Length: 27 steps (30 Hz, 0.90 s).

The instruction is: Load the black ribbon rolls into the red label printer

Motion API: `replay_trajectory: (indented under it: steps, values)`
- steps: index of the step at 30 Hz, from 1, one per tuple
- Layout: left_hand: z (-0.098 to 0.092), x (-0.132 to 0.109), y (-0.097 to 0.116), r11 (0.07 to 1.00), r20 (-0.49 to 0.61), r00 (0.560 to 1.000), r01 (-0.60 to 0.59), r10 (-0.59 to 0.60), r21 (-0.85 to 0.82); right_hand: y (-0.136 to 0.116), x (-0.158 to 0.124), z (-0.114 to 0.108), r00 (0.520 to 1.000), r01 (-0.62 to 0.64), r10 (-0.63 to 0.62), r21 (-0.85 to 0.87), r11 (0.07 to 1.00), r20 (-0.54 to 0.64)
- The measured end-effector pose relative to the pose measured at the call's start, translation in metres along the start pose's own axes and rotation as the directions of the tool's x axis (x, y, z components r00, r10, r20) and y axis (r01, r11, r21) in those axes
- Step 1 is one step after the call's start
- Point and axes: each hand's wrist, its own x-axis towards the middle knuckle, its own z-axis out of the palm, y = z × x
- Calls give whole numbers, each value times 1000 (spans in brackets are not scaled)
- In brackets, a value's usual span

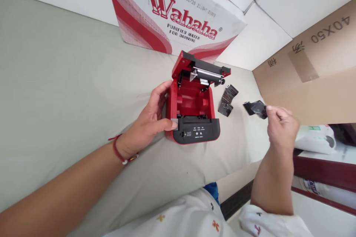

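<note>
A red and black label printer sits on the pale green cloth with its lid raised, showing the roller and a bare red compartment. My left hand grips its left side, thumb on the front left corner and fingers along the outer wall. Off to the right, my right hand pinches a crumpled strip of shiny black film in the air, apart from the printer. Another piece of folded dark film lies on the cloth beside the printer's right side.
A Wahaha water carton stands right behind the printer. On the right are a brown cardboard box and, below it, a dark red shelf edge with a white plastic bag. The cloth stretches out to the left.
</note>
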Motion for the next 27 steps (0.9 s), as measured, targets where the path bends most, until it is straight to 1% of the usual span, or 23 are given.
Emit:
replay_trajectory:
  steps: [1,3,5,6,9,12,14,15,16,17,18,19,20,21,22,23,24,25,26,27]
  values:
    - [-1,0,0,1000,1,1000,-5,5,2,7,6,4,998,4,-1,-46,999,64]
    - [-2,1,0,1000,10,1000,-8,8,8,13,20,15,985,-23,34,-69,997,170]
    - [-3,1,1,1000,24,1000,-6,5,13,14,37,34,970,-39,55,-72,997,237]
    - [-3,2,1,1000,30,1000,-4,3,14,12,47,45,967,-41,58,-76,996,247]
    - [-4,4,0,1000,38,999,-1,1,10,2,75,84,960,-5,28,-81,997,280]
    - [-3,6,0,1000,34,999,-6,6,5,-13,90,117,934,24,8,-86,996,357]
    - [-2,8,1,1000,33,999,2,-2,2,-27,89,126,917,32,7,-91,995,400]
    - [-1,8,2,1000,33,999,10,-10,-2,-35,86,124,907,38,2,-88,995,421]
    - [0,8,2,1000,32,999,20,-20,-7,-43,82,116,895,46,-6,-78,996,446]
    - [1,8,3,999,32,999,33,-32,-12,-51,77,102,878,53,-17,-62,997,478]
    - [1,8,4,999,31,999,41,-40,-16,-59,71,82,851,72,-44,-33,997,524]
    - [1,8,4,999,32,999,44,-43,-18,-67,66,58,819,89,-73,0,996,568]
    - [2,8,5,999,36,998,43,-43,-19,-74,61,30,771,115,-118,45,992,626]
    - [2,8,5,999,40,998,41,-40,-18,-82,57,0,686,194,-221,119,974,693]
    - [2,8,5,999,42,998,39,-39,-18,-90,53,-27,601,301,-335,183,936,726]
    - [1,8,5,999,42,998,38,-38,-17,-99,49,-52,527,402,-438,241,883,728]
    - [1,8,5,999,41,998,39,-38,-16,-108,45,-70,472,467,-513,290,835,717]
    - [1,8,6,999,37,999,41,-40,-15,-118,41,-81,434,485,-572,354,800,696]
    - [2,8,6,999,33,999,43,-42,-14,-129,35,-83,419,481,-611,407,777,672]
    - [2,8,7,999,29,999,45,-45,-12,-140,30,-79,425,460,-623,435,774,657]
